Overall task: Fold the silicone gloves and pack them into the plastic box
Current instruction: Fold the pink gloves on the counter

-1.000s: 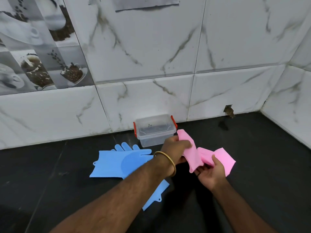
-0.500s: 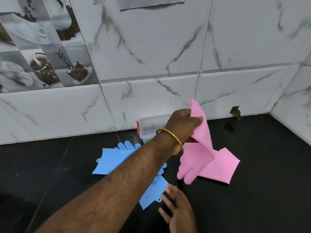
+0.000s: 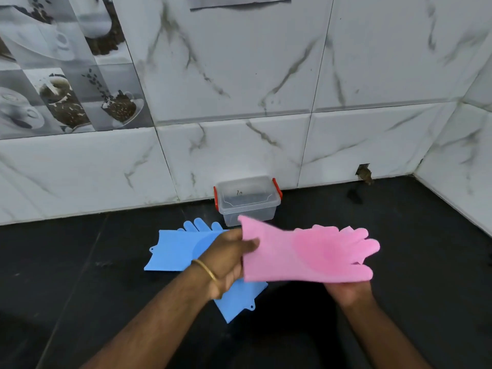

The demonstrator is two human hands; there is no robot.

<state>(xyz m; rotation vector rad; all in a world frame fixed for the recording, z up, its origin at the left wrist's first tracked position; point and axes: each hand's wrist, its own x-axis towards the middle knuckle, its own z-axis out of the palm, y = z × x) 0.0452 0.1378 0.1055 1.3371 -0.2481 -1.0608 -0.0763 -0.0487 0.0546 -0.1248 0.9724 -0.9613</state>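
Two marble-tiled walls (image 3: 239, 75) corner a black counter (image 3: 399, 262).

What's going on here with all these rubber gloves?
A person holds a pink glove stretched out flat above a black counter, the left hand gripping its cuff and the right hand under its fingers. Blue gloves lie unfolded on the counter. The clear plastic box by the wall has its lid on.

The glove (image 3: 306, 254) held up was pink; two gloves (image 3: 183, 249) lying on the black table (image 3: 80, 288) were blue. The clear box (image 3: 247, 201) had red clips. Wall tiles (image 3: 239, 75) were white with grey marbling, some printed with coffee cups (image 3: 66, 102).
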